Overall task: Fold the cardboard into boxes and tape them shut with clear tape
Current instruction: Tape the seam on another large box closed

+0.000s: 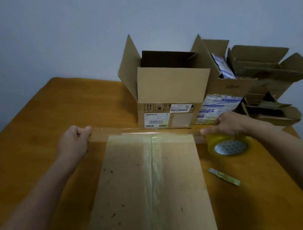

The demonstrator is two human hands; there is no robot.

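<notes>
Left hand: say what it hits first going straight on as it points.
Likely the left flap of the open box; only bare table lies before it. Depth is unclear, so the left hand might pass beside it.

Left forearm (42,188) at seven o'clock and right forearm (286,148) at four o'clock are bare; left hand (74,140) and right hand (229,124) likewise bare.

A wooden table (35,128) with an orange-brown top stands against a pale wall. A closed cardboard box (129,193) lies nearest, its centre seam taped. Beyond it stands an open box (172,91), flaps up, labels on its near side. Just right of that is a second open carton (229,89) holding white-and-blue packets, then a heap of opened cardboard (267,75). A pale green cutter (224,176) lies right of the closed box, near a roll of clear tape (228,146).
</notes>
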